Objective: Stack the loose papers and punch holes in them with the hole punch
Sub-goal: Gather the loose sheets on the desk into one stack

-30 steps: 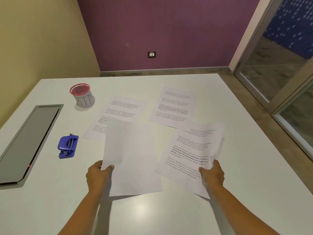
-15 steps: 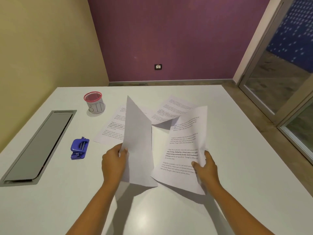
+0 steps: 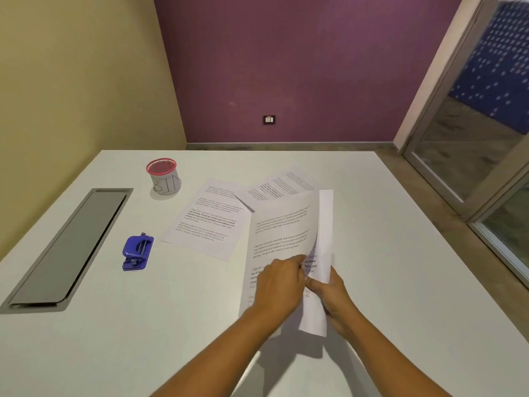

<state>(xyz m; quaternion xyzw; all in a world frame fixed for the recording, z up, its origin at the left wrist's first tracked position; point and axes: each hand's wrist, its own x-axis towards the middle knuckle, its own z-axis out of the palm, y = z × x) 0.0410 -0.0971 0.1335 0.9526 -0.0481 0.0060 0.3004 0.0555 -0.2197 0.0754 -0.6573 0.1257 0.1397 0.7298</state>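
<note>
Two sheets (image 3: 283, 224) are getting pinched together in my grip, left hand (image 3: 279, 285) and right hand (image 3: 333, 296) both clamping; two loose pages (image 3: 209, 222) are lying ahead-left on the surface (image 3: 372, 253), nearer my left.

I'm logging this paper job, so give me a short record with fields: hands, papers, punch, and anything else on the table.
left hand: grips the held sheets
right hand: grips the same sheets at their right edge
held sheets: two, lifted, pressed together
flat sheets: two, print up, on the table beyond the hands
punch: blue, untouched, left of the papers
cup: red rim, marked BIN, far left
stage: stacking, no punching yet
</note>
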